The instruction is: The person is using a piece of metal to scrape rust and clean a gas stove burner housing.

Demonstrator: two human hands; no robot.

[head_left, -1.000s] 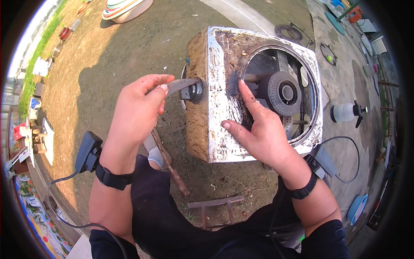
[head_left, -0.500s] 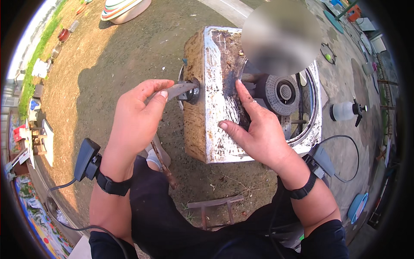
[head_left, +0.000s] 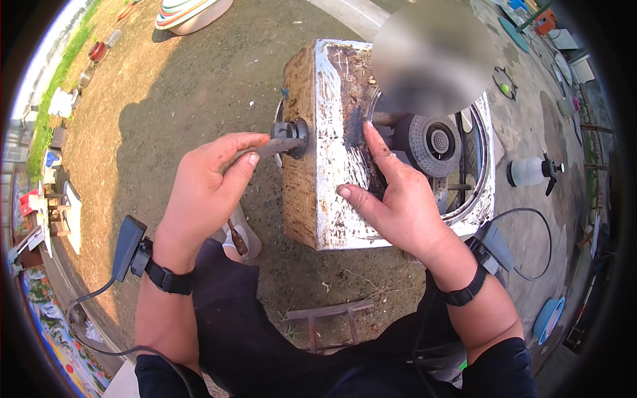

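A single-burner gas stove [head_left: 335,219] lies in front of me, its white-and-rust top worn and its side brown with dirt. My left hand [head_left: 212,182] pinches a grey metal blade [head_left: 284,146] between thumb and fingers. Its tip touches the dark control knob [head_left: 290,131] on the stove's left side. Below this hand a brown handle [head_left: 237,241] sticks out; its join to the blade is hidden. With thumb and forefinger spread, my right hand [head_left: 405,199] rests on the stove top beside the dark round burner [head_left: 436,146].
A white spray bottle [head_left: 529,171] stands right of the stove. A blue basin [head_left: 549,320] lies at the lower right, and stacked basins [head_left: 189,14] sit at the far left. A low wooden stool [head_left: 330,310] is between my legs. Cables run from my wrist-mounted devices [head_left: 129,245].
The blade has tipped and shifted slightly lower at the knob. Its brown handle end has swung up and left. The left wrist has moved slightly left; my right hand stays in place.
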